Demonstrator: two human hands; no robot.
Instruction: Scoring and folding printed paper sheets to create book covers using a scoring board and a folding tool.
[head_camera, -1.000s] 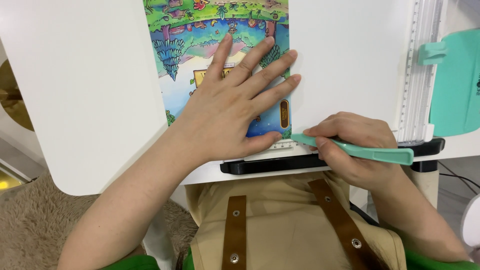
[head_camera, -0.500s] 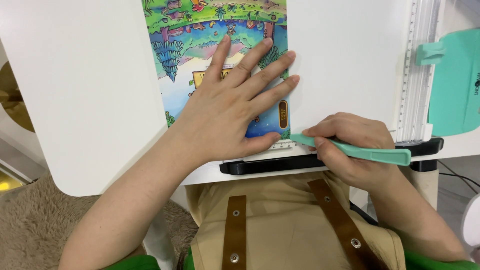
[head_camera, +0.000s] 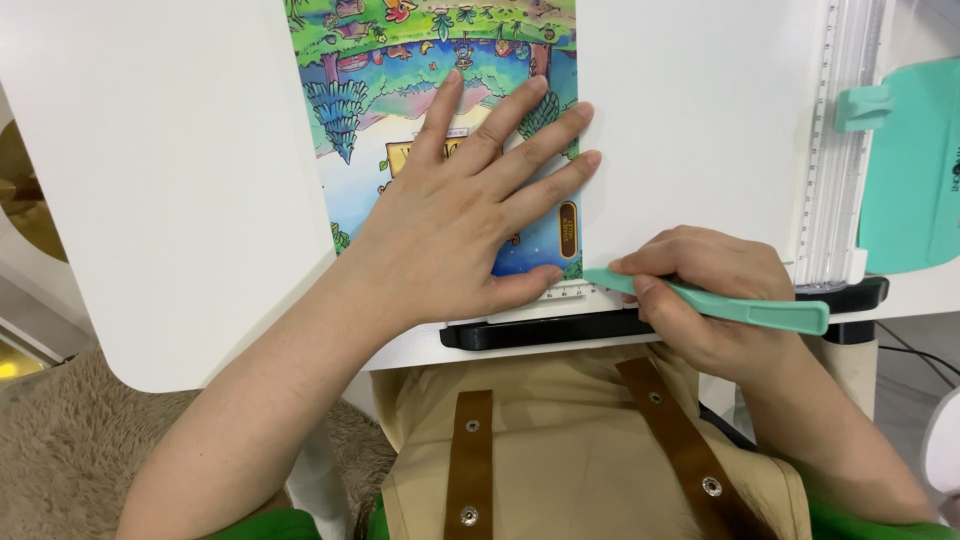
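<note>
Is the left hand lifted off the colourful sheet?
No, the left hand lies flat with fingers spread on the colourful sheet, pressing it down.

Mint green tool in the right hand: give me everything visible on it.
The mint green tool is a slim, flat, plastic-looking stick, matte and one colour, with a squared far end at the right. It lies nearly level, tilted slightly down to the right, along the near edge of the white board. The right hand grips its left half pen-style; fingers hide that middle part. Its narrow tip pokes out left, beside the colourful printed sheet, by the ruler strip. Whether the tip touches the board cannot be told.
</note>
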